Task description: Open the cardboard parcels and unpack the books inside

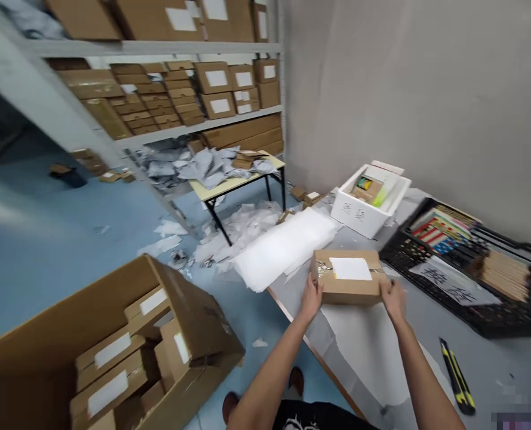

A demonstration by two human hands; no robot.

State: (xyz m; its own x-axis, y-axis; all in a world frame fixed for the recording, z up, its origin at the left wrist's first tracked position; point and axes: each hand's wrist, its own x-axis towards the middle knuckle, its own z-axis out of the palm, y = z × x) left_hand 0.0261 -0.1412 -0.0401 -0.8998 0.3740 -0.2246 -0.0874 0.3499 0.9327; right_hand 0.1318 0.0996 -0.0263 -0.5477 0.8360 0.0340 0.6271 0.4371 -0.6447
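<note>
A small brown cardboard box (346, 276) with a white label on top rests on the grey table (493, 364), on a sheet of white wrapping (364, 349). My left hand (311, 297) grips its left end and my right hand (393, 298) grips its right end, fingers curled against the sides. A stack of white foam sheets (283, 245) lies just behind the box, hanging over the table's edge.
A yellow-black utility knife (457, 376) lies at the right. A black crate (475, 269) of goods and a white foam box (368, 200) stand behind. A large open carton (113, 346) of labelled boxes sits on the floor at left; shelves and a littered small table lie beyond.
</note>
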